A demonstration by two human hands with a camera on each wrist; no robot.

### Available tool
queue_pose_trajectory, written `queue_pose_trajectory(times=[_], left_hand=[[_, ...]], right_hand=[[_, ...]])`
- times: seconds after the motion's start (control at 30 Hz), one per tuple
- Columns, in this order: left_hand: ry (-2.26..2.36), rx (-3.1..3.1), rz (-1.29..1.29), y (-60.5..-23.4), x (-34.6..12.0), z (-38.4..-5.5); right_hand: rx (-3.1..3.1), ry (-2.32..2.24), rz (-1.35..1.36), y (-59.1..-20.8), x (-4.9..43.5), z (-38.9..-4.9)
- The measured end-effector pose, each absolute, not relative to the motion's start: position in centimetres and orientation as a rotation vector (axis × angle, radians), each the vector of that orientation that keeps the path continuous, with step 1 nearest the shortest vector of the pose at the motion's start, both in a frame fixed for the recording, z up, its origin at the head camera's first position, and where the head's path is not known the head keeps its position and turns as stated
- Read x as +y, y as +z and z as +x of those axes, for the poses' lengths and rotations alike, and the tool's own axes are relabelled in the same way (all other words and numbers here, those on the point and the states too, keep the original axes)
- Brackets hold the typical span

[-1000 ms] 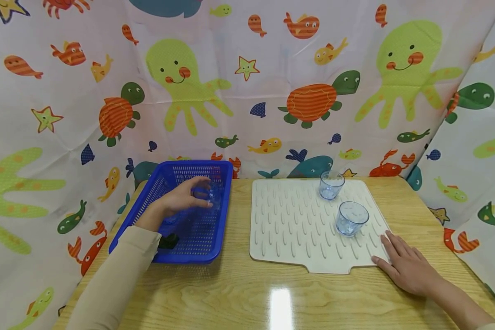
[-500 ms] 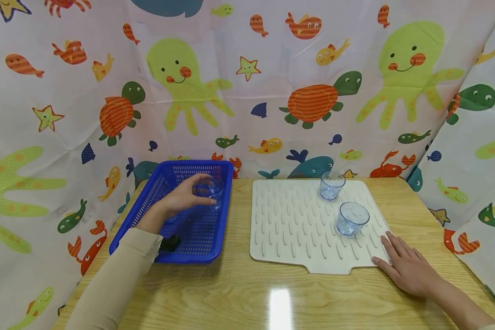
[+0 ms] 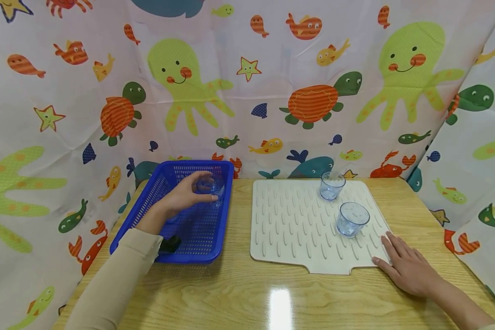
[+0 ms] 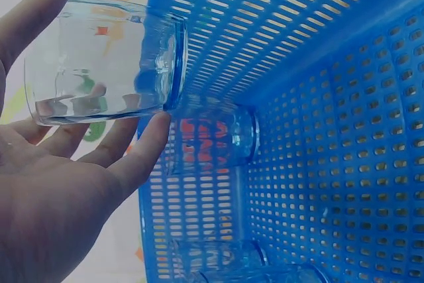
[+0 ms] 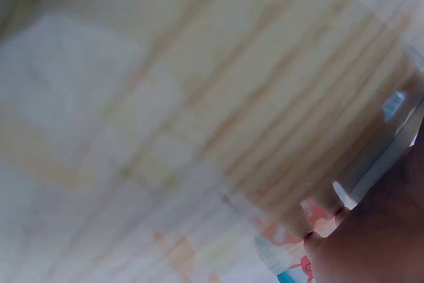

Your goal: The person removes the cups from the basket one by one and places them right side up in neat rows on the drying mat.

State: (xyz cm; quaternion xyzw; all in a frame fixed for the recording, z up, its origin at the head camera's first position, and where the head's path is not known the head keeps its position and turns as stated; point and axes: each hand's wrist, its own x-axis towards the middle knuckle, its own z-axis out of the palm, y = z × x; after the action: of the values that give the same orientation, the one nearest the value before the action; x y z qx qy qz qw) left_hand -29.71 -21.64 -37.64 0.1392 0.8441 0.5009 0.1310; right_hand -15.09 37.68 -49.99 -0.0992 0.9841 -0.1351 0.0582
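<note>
The clear glass [image 4: 109,57] is at the far right of the blue basket [image 3: 223,224], gripped by the fingers of my left hand [image 3: 183,195]; a loose pinch could let it slip. My right hand [image 3: 410,268] touches the white mat [image 3: 286,215], fingers extended.

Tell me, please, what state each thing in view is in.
Held glass: gripped by the left hand
Left hand: curled round that glass
Blue basket: upright, more glasses inside
White mat: lying flat
Rear mat glass: standing
Front mat glass: standing
Right hand: resting at the mat's right edge
</note>
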Motion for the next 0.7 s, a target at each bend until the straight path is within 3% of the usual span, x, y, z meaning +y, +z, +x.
queue_pose_trajectory(times=[0.7], left_hand=[[1.451,2.498,0.49,-36.2,-21.0,-29.1]], right_hand=[[2.972,-0.417,-0.299,-50.2,37.8,-15.1]])
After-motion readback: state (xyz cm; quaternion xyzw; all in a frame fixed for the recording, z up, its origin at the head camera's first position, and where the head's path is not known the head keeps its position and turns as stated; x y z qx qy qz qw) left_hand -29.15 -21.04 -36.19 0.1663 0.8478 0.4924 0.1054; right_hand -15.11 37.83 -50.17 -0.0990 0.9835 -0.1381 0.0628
